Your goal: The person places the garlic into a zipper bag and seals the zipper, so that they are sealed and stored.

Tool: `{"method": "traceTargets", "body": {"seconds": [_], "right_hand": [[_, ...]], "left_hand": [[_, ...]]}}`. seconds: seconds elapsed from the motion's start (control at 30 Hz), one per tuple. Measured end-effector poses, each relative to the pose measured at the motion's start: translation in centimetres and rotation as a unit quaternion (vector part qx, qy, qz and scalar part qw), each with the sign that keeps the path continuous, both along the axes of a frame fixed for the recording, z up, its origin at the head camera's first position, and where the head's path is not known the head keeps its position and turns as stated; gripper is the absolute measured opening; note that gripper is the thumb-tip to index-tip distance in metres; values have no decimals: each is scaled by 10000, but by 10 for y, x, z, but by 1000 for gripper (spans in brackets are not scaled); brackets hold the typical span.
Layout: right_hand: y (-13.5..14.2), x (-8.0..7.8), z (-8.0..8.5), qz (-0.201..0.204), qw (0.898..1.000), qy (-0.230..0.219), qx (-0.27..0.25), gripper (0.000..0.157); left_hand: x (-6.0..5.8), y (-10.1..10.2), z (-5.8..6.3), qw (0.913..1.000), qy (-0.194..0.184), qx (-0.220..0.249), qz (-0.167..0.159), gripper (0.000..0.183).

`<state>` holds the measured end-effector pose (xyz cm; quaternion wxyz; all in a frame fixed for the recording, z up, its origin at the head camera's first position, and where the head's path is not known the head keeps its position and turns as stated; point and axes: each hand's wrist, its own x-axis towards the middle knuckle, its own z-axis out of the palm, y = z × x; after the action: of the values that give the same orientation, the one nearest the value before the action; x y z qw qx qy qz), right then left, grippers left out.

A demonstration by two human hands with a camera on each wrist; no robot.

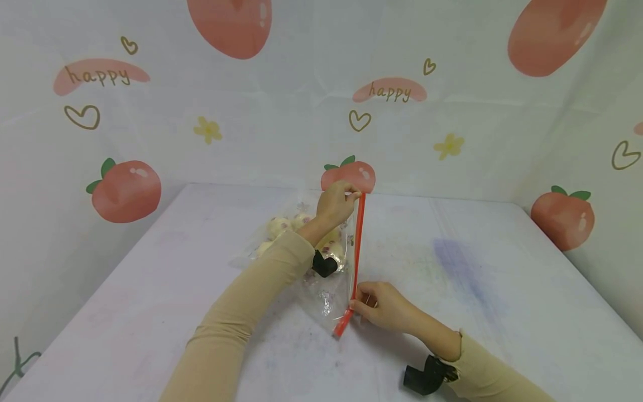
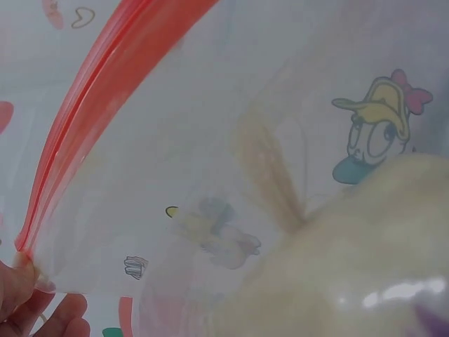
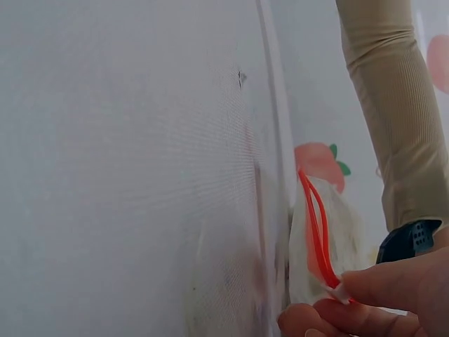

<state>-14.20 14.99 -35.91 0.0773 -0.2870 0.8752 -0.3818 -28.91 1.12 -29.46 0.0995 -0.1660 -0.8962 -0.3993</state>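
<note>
A clear zip bag [image 1: 321,293] printed with cartoon ducks lies on the table, its mouth edged by a red zip strip [image 1: 358,240]. Inside are several round cream-coloured pieces [image 1: 278,226] with purple patches. My left hand [image 1: 337,205] pinches the far end of the strip, as the left wrist view also shows. Near the other end, my right hand [image 1: 384,307] pinches the strip between thumb and fingers. A small whitish slider [image 3: 339,292] shows at the right fingertips. Beyond it, in the right wrist view, two red strands run slightly apart.
The white table [image 1: 201,218] has faint purple and green smudges. Behind it hangs a white cloth [image 1: 281,111] printed with peaches, hearts and flowers. Each wrist carries a black camera mount [image 1: 424,378]. A thin dark green object [image 1: 19,363] shows at the left edge.
</note>
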Motion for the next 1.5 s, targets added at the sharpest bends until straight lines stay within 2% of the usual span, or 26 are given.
{"method": "traceTargets", "body": {"seconds": [0.7,1.17,1.5], "right_hand": [[-3,7,3,33,9995,286,137,17],[-4,13,4,246,9993,275,35,14],[-6,17,4,292,9995,90,83,15]], "left_hand": [[1,0,2,9998,181,5,-6,21],[0,1,2,9998,200,20,60,19],[-3,-1,2,9998,173,4,100,21]]}}
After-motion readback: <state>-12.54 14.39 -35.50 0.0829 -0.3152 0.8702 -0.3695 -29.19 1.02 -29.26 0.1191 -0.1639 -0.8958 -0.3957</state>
